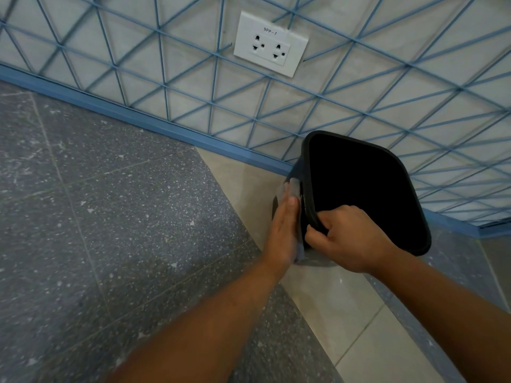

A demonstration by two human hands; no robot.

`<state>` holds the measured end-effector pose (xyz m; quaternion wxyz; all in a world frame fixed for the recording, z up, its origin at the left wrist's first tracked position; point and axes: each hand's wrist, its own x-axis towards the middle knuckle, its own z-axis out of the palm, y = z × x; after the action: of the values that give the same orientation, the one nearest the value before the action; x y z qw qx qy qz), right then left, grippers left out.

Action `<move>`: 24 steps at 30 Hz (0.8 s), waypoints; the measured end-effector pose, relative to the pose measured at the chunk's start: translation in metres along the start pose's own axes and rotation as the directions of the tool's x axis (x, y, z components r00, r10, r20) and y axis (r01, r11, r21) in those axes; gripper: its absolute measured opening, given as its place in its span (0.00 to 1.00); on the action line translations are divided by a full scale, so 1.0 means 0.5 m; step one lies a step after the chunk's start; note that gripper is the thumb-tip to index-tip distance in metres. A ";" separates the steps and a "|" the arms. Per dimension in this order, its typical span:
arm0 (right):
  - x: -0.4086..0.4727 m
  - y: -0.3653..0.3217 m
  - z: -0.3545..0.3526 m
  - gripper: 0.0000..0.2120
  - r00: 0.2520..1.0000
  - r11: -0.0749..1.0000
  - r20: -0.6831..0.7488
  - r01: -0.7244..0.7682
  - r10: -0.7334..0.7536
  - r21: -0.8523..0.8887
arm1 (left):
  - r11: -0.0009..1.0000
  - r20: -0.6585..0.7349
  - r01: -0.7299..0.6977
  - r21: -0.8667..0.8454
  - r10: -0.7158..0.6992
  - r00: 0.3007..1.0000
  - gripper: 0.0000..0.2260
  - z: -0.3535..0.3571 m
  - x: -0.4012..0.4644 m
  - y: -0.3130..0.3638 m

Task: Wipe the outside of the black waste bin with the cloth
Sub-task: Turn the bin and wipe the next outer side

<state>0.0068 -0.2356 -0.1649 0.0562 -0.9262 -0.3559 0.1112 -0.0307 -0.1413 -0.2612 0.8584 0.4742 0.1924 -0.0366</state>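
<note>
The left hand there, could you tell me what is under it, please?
Under the flat left hand lies the grey cloth, pressed against the outer side of the black waste bin. Most of the cloth and the bin wall beneath is covered by the hand.

A white double wall socket (271, 44), labelled perhaps "9PP-7", sits on the blue-lined wall (387, 78) above speckled floor (96, 217).
</note>
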 end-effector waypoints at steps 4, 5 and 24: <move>-0.001 0.002 0.004 0.20 1.000 1.000 -0.018 -0.004 0.003 -0.026 | 1.000 -0.012 0.005 0.013 -0.005 1.000 0.25 -0.011 0.015 0.007; 0.000 0.003 0.005 0.19 1.000 1.000 -0.024 -0.002 0.002 -0.019 | 0.999 0.003 -0.021 -0.026 0.021 1.000 0.25 -0.007 0.013 0.013; 0.005 0.006 0.001 0.18 0.999 1.000 -0.024 -0.027 0.027 0.001 | 0.997 0.019 -0.067 -0.041 0.068 0.998 0.24 0.000 0.020 0.025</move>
<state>0.0107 -0.2361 -0.1662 0.0593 -0.9321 -0.3428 0.1007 -0.0184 -0.1331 -0.2550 0.8705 0.4624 0.1683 -0.0084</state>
